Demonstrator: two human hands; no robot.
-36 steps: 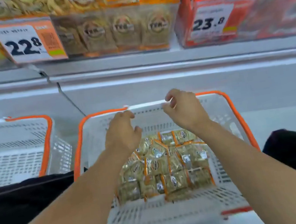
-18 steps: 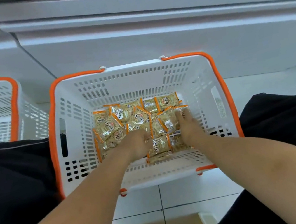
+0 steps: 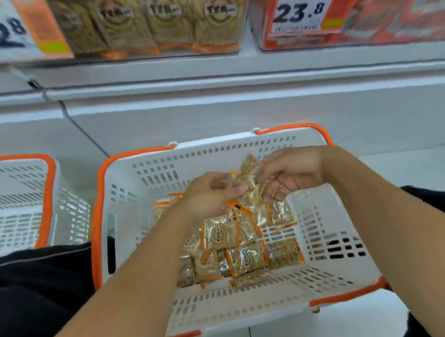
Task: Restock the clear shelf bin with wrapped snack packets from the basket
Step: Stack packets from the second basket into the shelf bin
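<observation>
- Left hand [image 3: 209, 195] and right hand [image 3: 289, 173] together hold a bunch of snack packets [image 3: 249, 181] above the basket [image 3: 122, 207]
- Packets look light, crinkly, slippery; best cupped underneath, not pinched at the seams

Bright, even overhead light, soft shadows only. Motion blur on shelf bins [image 3: 167, 13] & price tags [image 3: 303, 8]; wide-angle bend at edges.

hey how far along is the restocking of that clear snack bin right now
Partly stocked: the clear shelf bin already shows a row of packets. In hand: the left hand and right hand hold a bunch of packets lifted above the basket. Left: many packets in the basket.
</observation>
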